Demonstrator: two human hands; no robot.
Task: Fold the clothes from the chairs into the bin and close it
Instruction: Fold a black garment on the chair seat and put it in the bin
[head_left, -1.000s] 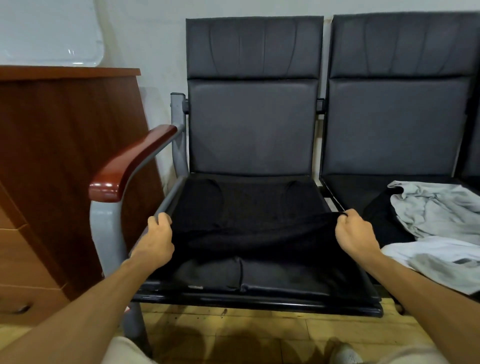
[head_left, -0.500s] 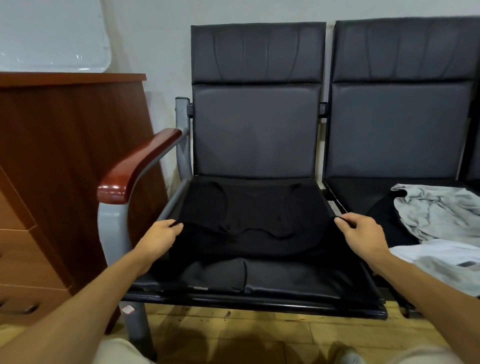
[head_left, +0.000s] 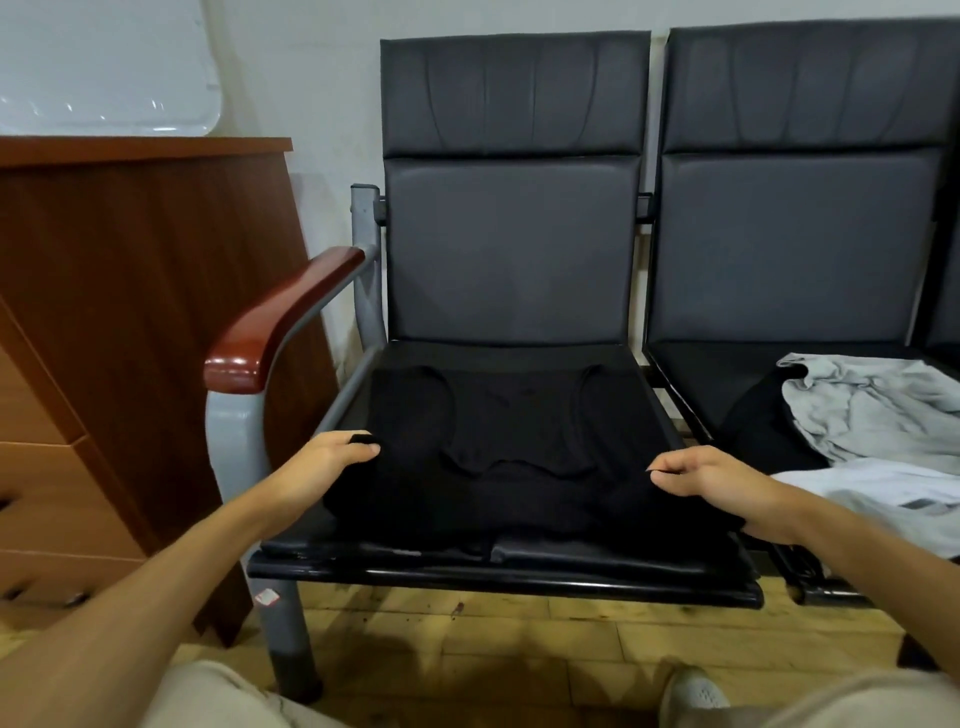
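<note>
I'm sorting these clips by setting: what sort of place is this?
Probably an office or waiting room rather than a home: padded chairs joined in a row on a metal frame against the wall, a wooden cabinet with drawers beside them, and a wood-plank floor.

Head view (close, wide-angle): looks forward-down at chair seat.

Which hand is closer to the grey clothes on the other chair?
The right hand. It pinches the black top just left of the grey clothes, not touching them. The left hand pinches the top's far side, by the wooden armrest.
</note>
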